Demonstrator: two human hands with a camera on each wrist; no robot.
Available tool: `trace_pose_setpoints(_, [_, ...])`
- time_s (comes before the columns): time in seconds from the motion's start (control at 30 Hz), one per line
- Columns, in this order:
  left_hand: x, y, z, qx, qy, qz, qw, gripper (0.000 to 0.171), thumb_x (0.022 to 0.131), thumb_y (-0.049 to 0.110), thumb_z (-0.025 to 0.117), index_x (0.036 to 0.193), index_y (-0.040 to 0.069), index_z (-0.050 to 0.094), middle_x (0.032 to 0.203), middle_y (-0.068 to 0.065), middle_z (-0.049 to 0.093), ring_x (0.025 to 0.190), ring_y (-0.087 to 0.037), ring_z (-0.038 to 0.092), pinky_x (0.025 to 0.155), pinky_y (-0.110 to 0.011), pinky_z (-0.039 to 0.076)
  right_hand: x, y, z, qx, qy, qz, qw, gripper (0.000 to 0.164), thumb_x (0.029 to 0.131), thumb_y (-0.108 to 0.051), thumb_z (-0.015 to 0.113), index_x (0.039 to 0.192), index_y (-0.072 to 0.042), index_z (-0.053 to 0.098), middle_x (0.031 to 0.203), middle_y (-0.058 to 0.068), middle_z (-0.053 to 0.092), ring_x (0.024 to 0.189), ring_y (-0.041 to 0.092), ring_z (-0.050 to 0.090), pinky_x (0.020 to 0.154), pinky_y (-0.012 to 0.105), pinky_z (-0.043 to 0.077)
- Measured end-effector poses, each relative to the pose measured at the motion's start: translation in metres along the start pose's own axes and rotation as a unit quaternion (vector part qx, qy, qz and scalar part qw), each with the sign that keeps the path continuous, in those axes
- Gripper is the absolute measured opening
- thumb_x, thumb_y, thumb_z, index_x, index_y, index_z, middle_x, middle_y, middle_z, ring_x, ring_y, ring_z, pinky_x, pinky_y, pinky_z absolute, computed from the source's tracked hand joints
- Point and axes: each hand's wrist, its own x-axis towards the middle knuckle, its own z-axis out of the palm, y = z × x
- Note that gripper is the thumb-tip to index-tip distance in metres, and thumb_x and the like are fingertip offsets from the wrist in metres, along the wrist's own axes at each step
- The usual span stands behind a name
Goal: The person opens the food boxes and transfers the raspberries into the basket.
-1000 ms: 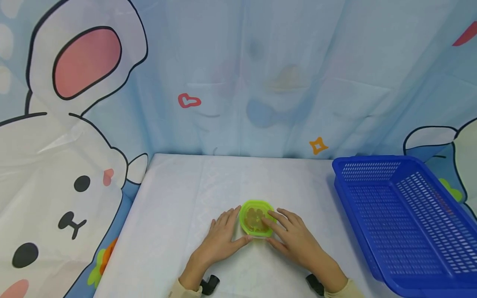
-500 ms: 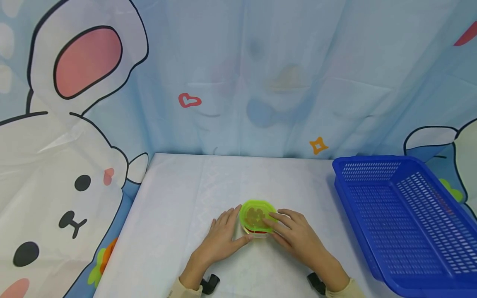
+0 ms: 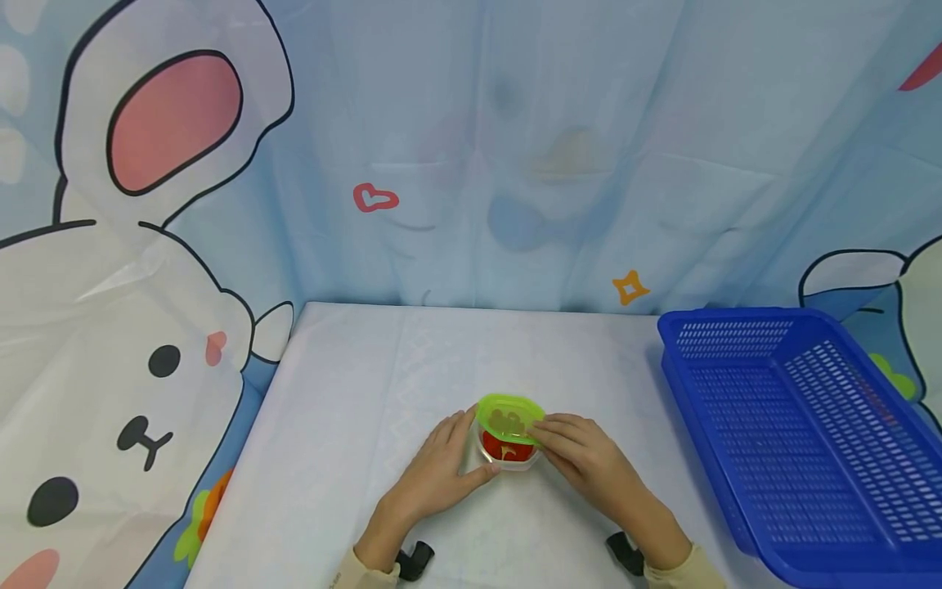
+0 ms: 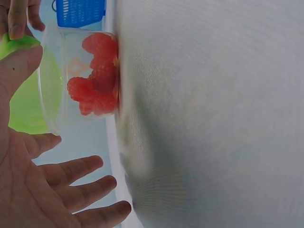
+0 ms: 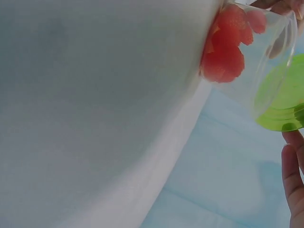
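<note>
A small clear plastic tub [image 4: 73, 52] stands on the table. Red, bumpy, raspberry-like pieces [image 4: 97, 78] lie along its bottom. In the head view the tub's green lid [image 3: 508, 402], with a flower shape at its middle, tilts up at the front and uncovers the red contents. My left hand [image 3: 439, 469] holds the tub between thumb and index finger, its other fingers spread straight. With thumb and fingertips my right hand [image 3: 589, 462] pinches the lid's front right edge. In the right wrist view the lid [image 5: 280, 111] leans away from the tub's rim.
A large blue plastic basket [image 3: 809, 458] sits at the right of the table. White cloth covers the table [image 3: 353, 393], and a blue printed curtain [image 3: 441, 98] hangs behind it. Black wrist cameras [image 3: 415, 562] show near both sleeves.
The lid lay flat over the tub a second ago; its front edge has since lifted, uncovering the red pieces. My right fingers closed on its edge and rose, while the left hand stayed put.
</note>
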Motion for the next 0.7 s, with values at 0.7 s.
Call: trace_pose_setpoints(0.7, [0.002,0.002,-0.001,-0.008,-0.008,-0.013,0.9999,0.091,0.091,0.059,0.064,0.16,0.016,0.023,0.156,-0.014,0.034,0.143,-0.031,0.032,0.111,-0.052,0.035,0.024,0.044,-0.018,0.17,0.085,0.302,0.934,0.019,0.095,0.003,0.065,0.112,0.005,0.071,0.099,0.018,0.072,0.085,0.006,0.065,0.073,0.017,0.053])
